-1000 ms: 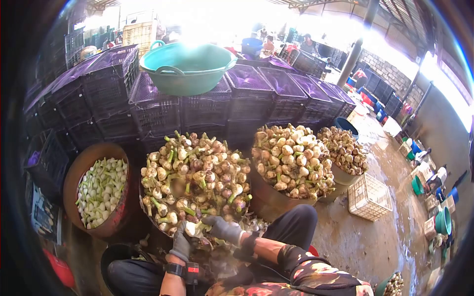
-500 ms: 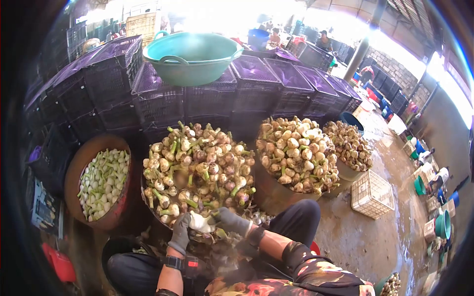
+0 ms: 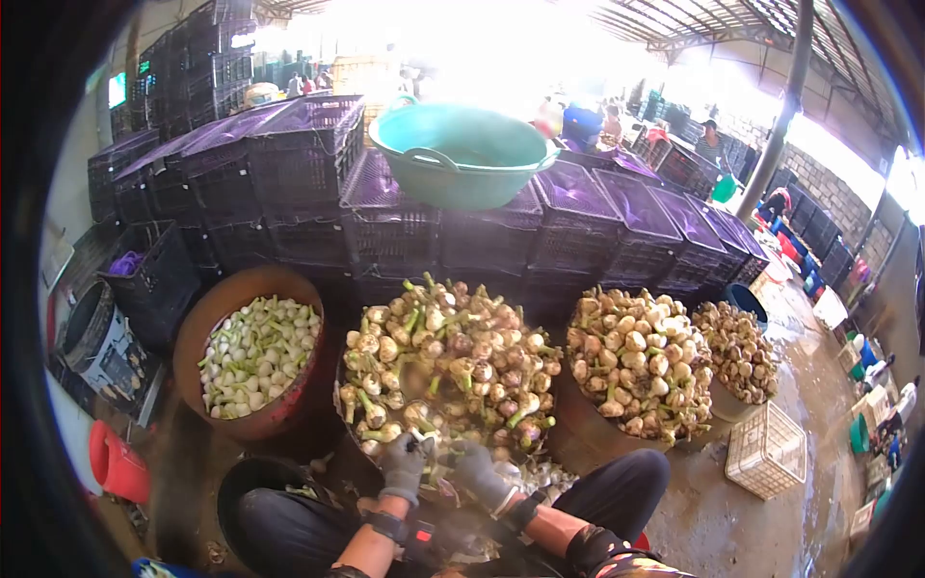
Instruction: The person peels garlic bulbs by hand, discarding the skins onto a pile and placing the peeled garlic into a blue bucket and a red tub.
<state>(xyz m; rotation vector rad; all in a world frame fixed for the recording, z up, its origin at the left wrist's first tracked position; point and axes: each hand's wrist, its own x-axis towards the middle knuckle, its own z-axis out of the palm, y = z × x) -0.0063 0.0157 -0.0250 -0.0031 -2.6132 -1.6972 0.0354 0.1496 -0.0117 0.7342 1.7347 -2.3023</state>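
Observation:
My left hand [image 3: 403, 464], in a grey glove, is closed on a garlic bulb [image 3: 416, 441]; only a small pale part of the bulb shows at the fingertips. My right hand [image 3: 482, 476], gloved too, is close beside it over the near edge of the garlic heap, its fingers blurred by motion. Just beyond both hands rises a heap of unpeeled garlic [image 3: 448, 356] with cut green stems. Pale loose peelings [image 3: 544, 475] lie to the right of my right hand.
Cleaned white garlic [image 3: 262, 358] fills a tub at the left. More unpeeled garlic [image 3: 638, 361] is heaped at the right, near a cream crate [image 3: 768, 451]. Purple-topped black crates [image 3: 395, 226] form a wall ahead, bearing a green basin [image 3: 462, 178]. A red container [image 3: 120, 464] stands left.
The view has swung left, so the scene sits further right and lower. The white bulb that showed plainly between my hands is now mostly hidden by my left glove.

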